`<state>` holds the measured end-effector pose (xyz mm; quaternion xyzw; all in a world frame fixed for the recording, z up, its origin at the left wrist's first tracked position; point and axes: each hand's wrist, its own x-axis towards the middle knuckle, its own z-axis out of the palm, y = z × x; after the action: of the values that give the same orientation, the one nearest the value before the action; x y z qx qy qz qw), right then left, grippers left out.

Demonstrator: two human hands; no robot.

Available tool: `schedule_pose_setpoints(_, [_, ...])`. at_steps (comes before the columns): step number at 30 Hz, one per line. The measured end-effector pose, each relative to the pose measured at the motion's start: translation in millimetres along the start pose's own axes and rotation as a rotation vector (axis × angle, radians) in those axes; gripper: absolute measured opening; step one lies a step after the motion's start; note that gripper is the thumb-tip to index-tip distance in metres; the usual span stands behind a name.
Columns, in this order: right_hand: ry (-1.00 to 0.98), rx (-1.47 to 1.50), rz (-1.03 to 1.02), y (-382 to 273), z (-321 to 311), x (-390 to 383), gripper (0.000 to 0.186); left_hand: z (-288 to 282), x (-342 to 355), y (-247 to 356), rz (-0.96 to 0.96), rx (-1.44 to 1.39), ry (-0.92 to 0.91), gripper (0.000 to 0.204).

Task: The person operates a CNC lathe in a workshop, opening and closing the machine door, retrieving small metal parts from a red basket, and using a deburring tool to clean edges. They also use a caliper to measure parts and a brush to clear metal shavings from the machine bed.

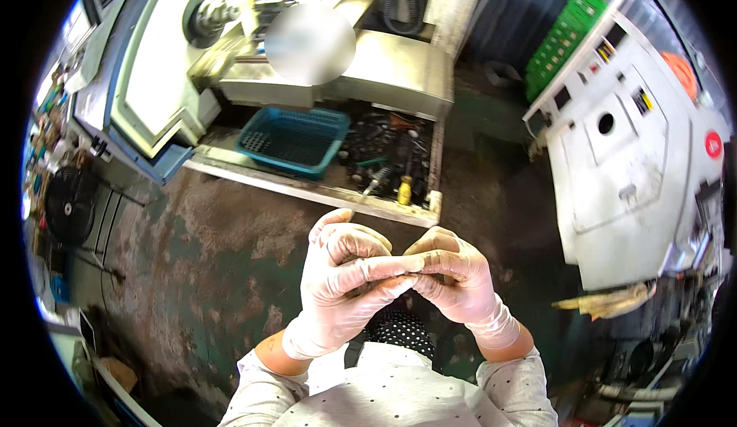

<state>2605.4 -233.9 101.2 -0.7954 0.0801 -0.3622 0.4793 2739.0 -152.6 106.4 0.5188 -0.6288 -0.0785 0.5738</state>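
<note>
Both my hands wear thin whitish gloves, stained at the fingertips, and are raised in front of my chest. My left hand [349,285] has its thumb and forefinger pinched together, the other fingers curled. Against those fingertips, my right hand [453,277] presses its own thumb and bent fingers. Whatever lies between the fingertips, if anything, is too small and covered to name. Beyond the hands, apart from them, a blue-green plastic basket [295,167] sits on the machine's lower tray, beside a heap of dark tools and parts [381,147]. A yellow-handled tool [404,190] stands at that heap's near edge.
Ahead stands a lathe-like machine with a round chuck [211,18] and a metal ledge [399,66]. A white machine cabinet [622,158] is on the right, with green crates [564,39] behind it. A black fan [71,206] stands left on the worn floor [223,250].
</note>
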Motion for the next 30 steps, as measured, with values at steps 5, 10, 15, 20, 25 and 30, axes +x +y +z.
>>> schedule_pose_setpoints(5, [0.128, -0.298, -0.045, -35, -41, -62, 0.016, 51, -8, 40, 0.120, -0.073, -0.088, 0.025])
schedule_pose_setpoints(10, [0.370, -0.708, 0.007, -72, -106, -164, 0.019, 155, -15, 90, 0.249, -0.252, -0.209, 0.023])
schedule_pose_setpoints(15, [0.684, -1.038, 0.273, -139, -171, -305, 0.016, 307, -46, 173, 0.343, -0.536, -0.330, 0.018])
schedule_pose_setpoints(20, [1.390, -0.462, 0.466, -201, -191, -414, 0.011, 414, -90, 266, 0.406, -0.731, -0.511, 0.020])
schedule_pose_setpoints(25, [1.745, 0.012, 0.012, -217, -210, -494, 0.019, 487, -124, 325, 0.494, -0.874, -0.654, 0.013])
schedule_pose_setpoints(30, [1.931, 0.123, -0.258, -210, -256, -579, 0.015, 577, -150, 364, 0.595, -0.867, -0.673, 0.020])
